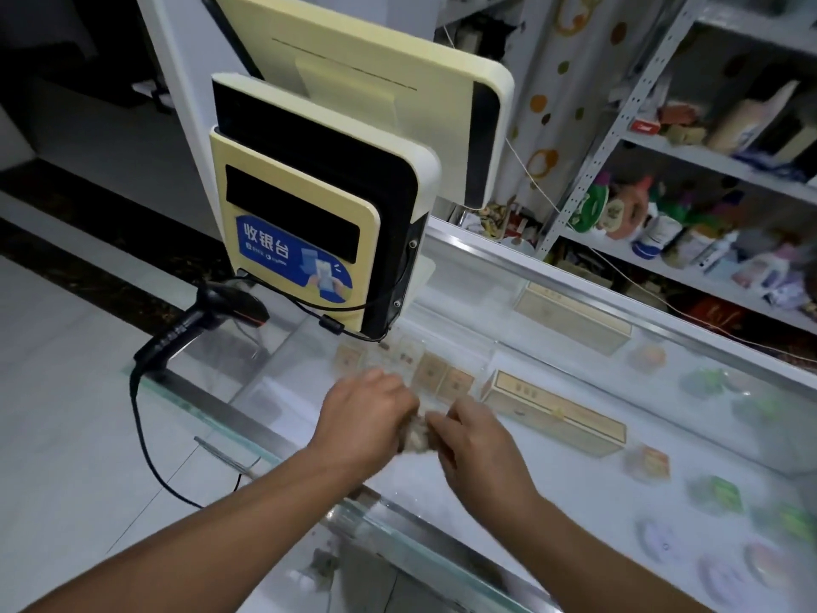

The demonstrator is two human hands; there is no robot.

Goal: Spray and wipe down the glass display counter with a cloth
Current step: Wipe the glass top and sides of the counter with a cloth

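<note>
Gripping a crumpled cloth (pixel 414 437) between them, the left hand (pixel 367 418) and right hand (pixel 479 449) curl their fingers (pixel 443 421) round it over the glass bench (pixel 552 493). Beyond the fingers stands a yellow payment terminal (pixel 305 241), with a barcode scanner (pixel 208 320) to their left.

The surface (pixel 583 488) is a long glass-topped case with a metal edge, running from ten o'clock down toward four o'clock, its glass pale and hazy. At eleven o'clock a cream-yellow cash register terminal (pixel 309 241) stands upright on the glass. Just beside it at nine o'clock a black barcode scanner (pixel 212 316) rests at the corner, its black cable (pixel 139 418) dropping over the edge. Toward six o'clock a small crumpled greyish cloth (pixel 415 435) sits low over the glass, gripped between the left hand (pixel 367 413) and the right hand (pixel 473 440); I cannot tell whether it touches.
</note>
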